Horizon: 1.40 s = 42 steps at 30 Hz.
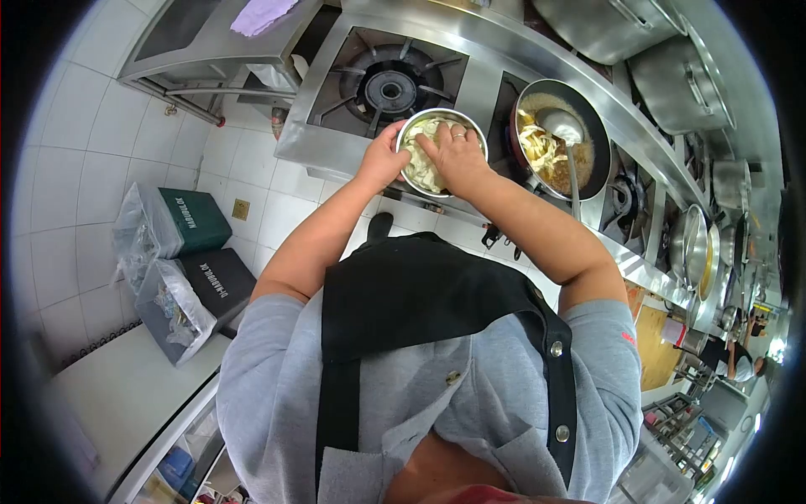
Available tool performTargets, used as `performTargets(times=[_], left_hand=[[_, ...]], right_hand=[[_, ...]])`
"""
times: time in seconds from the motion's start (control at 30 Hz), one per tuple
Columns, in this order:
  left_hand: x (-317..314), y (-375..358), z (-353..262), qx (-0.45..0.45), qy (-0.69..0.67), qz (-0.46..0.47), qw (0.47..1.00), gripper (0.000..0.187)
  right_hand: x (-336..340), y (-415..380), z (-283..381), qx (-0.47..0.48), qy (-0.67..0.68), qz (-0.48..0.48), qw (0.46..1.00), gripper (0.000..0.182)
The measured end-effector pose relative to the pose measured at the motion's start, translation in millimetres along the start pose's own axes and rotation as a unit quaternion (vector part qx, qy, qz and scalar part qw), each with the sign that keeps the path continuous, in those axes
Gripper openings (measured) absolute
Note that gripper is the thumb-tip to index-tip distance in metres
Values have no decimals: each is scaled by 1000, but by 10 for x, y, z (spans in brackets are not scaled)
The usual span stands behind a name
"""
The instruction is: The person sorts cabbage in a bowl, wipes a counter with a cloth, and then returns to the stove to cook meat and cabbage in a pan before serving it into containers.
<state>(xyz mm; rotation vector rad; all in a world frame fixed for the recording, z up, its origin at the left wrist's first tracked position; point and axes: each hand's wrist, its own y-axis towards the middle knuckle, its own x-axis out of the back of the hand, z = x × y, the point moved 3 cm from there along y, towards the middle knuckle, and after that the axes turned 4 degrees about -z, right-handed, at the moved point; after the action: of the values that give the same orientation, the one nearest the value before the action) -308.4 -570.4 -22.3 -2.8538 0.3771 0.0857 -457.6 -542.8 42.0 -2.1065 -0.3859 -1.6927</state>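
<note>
A round metal bowl (pixel 481 134) at the front edge of the stove holds pale, sliced food (pixel 421 168). My left hand (pixel 384 158) grips the bowl's left side, thumb over the rim. From the right, my right hand (pixel 460 155) reaches into the bowl, fingers apart on the pale slices; a ring shows on one finger. The fingertips are partly hidden, so I cannot see whether they pinch any slices. Right of the bowl, a dark wok (pixel 600 160) contains brownish liquid, pale yellow strips (pixel 541 149) and a metal ladle (pixel 574 176) lying in it.
Behind the bowl is a gas burner (pixel 390 90). Large steel pots (pixel 682 88) line the back right. More pans (pixel 690 245) stand farther along the stove. Two lined bins (pixel 197 220) sit at the left. Another person (pixel 735 361) is in the far right background.
</note>
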Motion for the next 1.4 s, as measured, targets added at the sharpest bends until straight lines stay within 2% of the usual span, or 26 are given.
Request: performTargets(times=[0.07, 0.13, 0.17, 0.2, 0.27, 0.37, 0.47, 0.57, 0.67, 0.8, 0.93, 1.0, 1.1, 1.17, 1.27, 1.4], left_hand=[[0, -9, -20, -12, 87, -28, 996, 60], [-39, -53, -60, 26, 86, -13, 996, 62], [-79, -92, -123, 44, 90, -15, 995, 62], [-118, -115, -149, 62, 94, -17, 993, 61], [-177, -98, -146, 61, 62, -7, 996, 64], [-236, -85, -153, 84, 6, -11, 996, 65], [-260, -65, -144, 88, -32, -13, 996, 64], [-260, -23, -163, 92, -99, -6, 991, 61], [-253, -12, -285, 103, -101, -15, 989, 61], [-284, -7, -593, 100, -85, 3, 991, 60], [-392, -36, -752, 80, -106, 13, 991, 65], [-319, -25, -661, 88, -69, 17, 994, 66], [-161, -14, -446, 97, -85, 33, 991, 66], [-80, -58, -337, 118, -111, 25, 986, 65], [-149, -162, -347, 120, -122, 5, 985, 66], [-221, -149, -279, 138, -131, 5, 982, 66]], right_hand=[[-14, 4, -35, 17, -18, -16, 1000, 77], [-36, 1, -67, 27, -41, -36, 998, 78], [-8, -2, -89, 38, -37, -56, 997, 85], [-9, -1, -133, 28, -26, -23, 999, 85], [61, 8, -218, 8, -3, 42, 999, 84], [-43, 10, -319, 26, -21, -1, 999, 80], [-5, -8, -409, 4, 63, 6, 998, 65], [62, -27, -505, -7, 135, -45, 990, 49], [321, -105, -595, -30, 168, -113, 979, 40], [651, -193, -666, -22, 101, -165, 981, 38], [753, -247, -611, -97, 74, -87, 989, 43], [902, -299, -454, -142, 89, -82, 982, 40], [793, -231, -300, -194, 144, -47, 969, 42], [658, -192, -259, -189, 181, -28, 965, 49], [701, -265, -232, -175, 220, -6, 960, 48], [653, -328, -386, -179, 236, -112, 949, 26]])
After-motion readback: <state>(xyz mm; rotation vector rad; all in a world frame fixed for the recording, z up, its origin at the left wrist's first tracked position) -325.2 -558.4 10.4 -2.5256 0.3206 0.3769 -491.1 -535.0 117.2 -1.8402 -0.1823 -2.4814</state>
